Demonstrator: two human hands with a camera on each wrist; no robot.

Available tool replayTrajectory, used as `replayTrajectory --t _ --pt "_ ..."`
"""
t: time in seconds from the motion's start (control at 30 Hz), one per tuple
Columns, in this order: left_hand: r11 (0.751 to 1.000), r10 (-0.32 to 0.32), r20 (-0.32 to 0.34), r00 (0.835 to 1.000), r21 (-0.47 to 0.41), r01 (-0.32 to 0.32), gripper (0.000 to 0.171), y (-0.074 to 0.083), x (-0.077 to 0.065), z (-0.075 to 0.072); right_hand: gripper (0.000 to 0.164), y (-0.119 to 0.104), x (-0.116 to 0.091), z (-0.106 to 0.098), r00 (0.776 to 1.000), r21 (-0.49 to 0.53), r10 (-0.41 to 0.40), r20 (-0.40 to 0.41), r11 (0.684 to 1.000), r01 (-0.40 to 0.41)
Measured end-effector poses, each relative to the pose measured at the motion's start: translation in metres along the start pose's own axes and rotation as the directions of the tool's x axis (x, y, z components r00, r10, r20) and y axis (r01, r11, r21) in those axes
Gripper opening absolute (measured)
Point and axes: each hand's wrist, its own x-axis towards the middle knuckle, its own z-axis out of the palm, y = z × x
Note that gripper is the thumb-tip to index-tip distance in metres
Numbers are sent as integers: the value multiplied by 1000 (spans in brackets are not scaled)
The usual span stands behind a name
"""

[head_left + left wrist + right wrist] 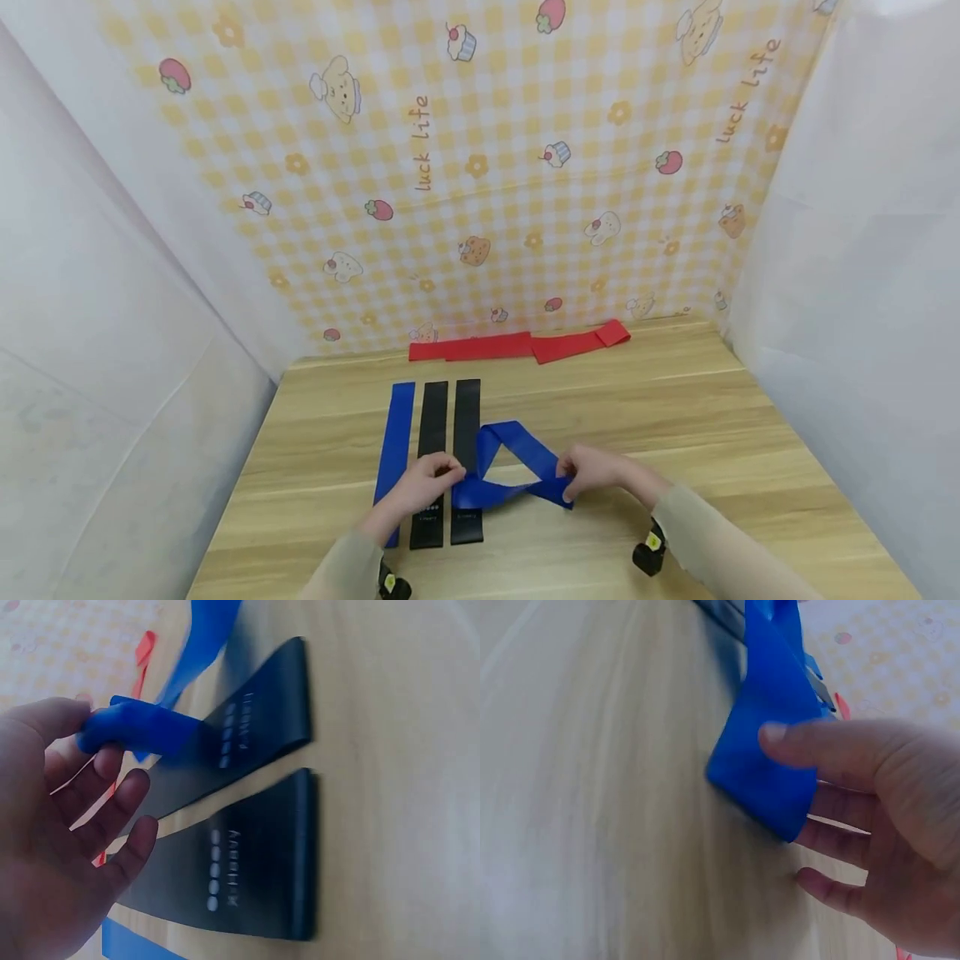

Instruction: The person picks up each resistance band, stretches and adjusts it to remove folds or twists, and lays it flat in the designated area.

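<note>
A blue resistance band loop [517, 443] is stretched between the two hands, twisted along its near side. My left hand [432, 483] pinches its left end between thumb and index finger, above the black bands; the other fingers are loosely bent in the left wrist view. The right hand [592, 471] pinches the right end, thumb on top of the blue band [769, 769] in the right wrist view. Under and beside the left hand lie two black bands, one marked X-Heavy [217, 877], the other [468, 417] to its right.
Left of the black bands lies a flat blue band [396, 425], partly hidden by the left arm. Red bands [487, 347] lie along the table's back edge by the patterned cloth [480, 208]. White sheets [847, 217] border the wooden table [720, 433] on both sides.
</note>
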Motion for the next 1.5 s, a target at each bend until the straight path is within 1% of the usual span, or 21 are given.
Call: replayTrajectory --t 0.07,0.13,0.17,0.23,0.3,0.33,0.4,0.5,0.57,0.63,0.7,0.8,0.9,0.97,1.07,1.13,1.2,1.27,1.33,1.43,1.5 --pt "999 16 17 1000 39 -17 17 1 -5 3 25 2 -2 1 1000 -69 -4 -26 998 2" --pt "997 25 29 999 66 -27 14 2 -8 5 27 3 -2 2 997 -145 -28 -72 989 17" --pt "996 26 33 999 82 -28 13 2 -10 6 27 4 -2 2 993 -172 -46 -104 985 28" --pt "993 26 36 999 111 -30 12 3 -13 8 28 5 -2 2 976 -242 -104 -191 969 56" --pt "990 32 38 999 136 -37 11 4 -14 10 29 7 -1 2 941 -317 -176 -289 945 79" --pt "988 35 40 999 146 -40 11 4 -15 11 30 8 -1 1 917 -355 -213 -336 931 86" --pt "985 36 46 998 168 -43 10 5 -16 13 33 10 0 1 863 -441 -287 -416 894 85" --pt "984 46 56 997 170 -55 9 8 -19 15 35 12 1 0 785 -533 -371 -497 844 61" --pt "984 53 59 997 170 -62 9 10 -21 16 36 12 0 -1 747 -563 -394 -535 826 33" --pt "983 61 52 997 170 -69 8 11 -23 17 35 10 0 -1 727 -551 -382 -571 834 5" --pt "981 65 33 997 180 -70 9 12 -24 18 33 8 0 -2 715 -510 -345 -608 860 -19" --pt "978 60 -31 998 202 -52 13 11 -23 19 27 4 0 -2 697 -404 -260 -668 914 -46" --pt "976 56 -113 992 215 -31 21 11 -22 19 32 -1 2 -3 673 -306 -189 -715 950 -58" --pt "976 55 -156 986 215 -21 24 11 -21 18 37 -4 4 -4 656 -249 -156 -739 967 -51" --pt "981 49 -190 981 196 -12 24 14 -21 18 38 -11 7 -6 624 -184 -122 -772 982 -35" --pt "987 39 -200 979 161 -6 23 17 -20 18 38 -14 10 -9 593 -164 -119 -796 986 -22" --pt "995 30 -208 978 104 -8 21 21 -20 17 38 -16 14 -13 554 -169 -136 -822 986 -9" --pt "999 27 -222 975 48 -16 19 26 -20 15 39 -18 17 -20 508 -187 -162 -846 982 3" --pt "999 37 -242 970 -3 -39 17 32 -20 11 39 -19 20 -27 460 -205 -192 -867 979 21" --pt "997 74 -280 957 -12 -80 16 41 -20 3 38 -22 20 -39 402 -225 -221 -889 974 38" --pt "995 96 -296 950 0 -100 23 45 -20 -2 39 -22 19 -47 372 -245 -243 -896 969 43"
